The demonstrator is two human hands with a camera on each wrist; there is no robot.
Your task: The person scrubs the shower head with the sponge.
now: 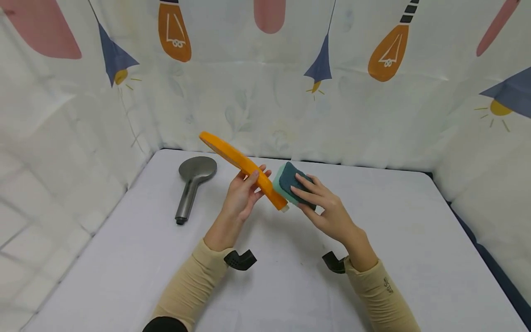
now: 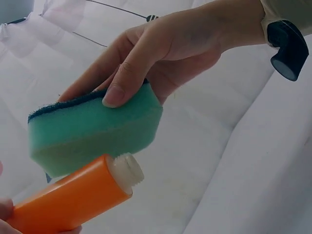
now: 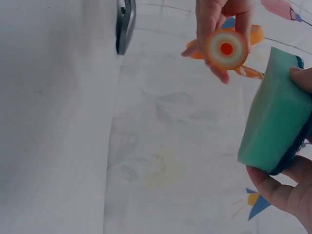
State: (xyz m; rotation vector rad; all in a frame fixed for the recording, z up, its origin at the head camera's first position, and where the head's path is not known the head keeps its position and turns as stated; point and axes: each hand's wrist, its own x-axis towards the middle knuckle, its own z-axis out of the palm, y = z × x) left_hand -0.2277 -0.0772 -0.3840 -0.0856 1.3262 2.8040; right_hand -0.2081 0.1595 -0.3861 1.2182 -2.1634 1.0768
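My left hand (image 1: pixel 242 196) grips an orange shower head (image 1: pixel 232 154) by its handle, tilted with the head up to the left. The handle's white threaded end (image 2: pixel 127 170) points down toward the right. In my right hand (image 1: pixel 332 214) is a two-layer sponge (image 1: pixel 293 184), soft green foam with a dark scouring layer. Thumb and fingers hold it by the dark side, and the green foam (image 3: pixel 273 117) faces the handle. In the head view the sponge sits right beside the lower handle. Both things are held above the table.
A grey metallic shower head (image 1: pixel 195 177) lies on the white table (image 1: pixel 124 276), left of my left hand. A patterned curtain (image 1: pixel 257 92) hangs behind the table and along both sides. Dark wrist mounts (image 1: pixel 240 260) stick out from the sleeves.
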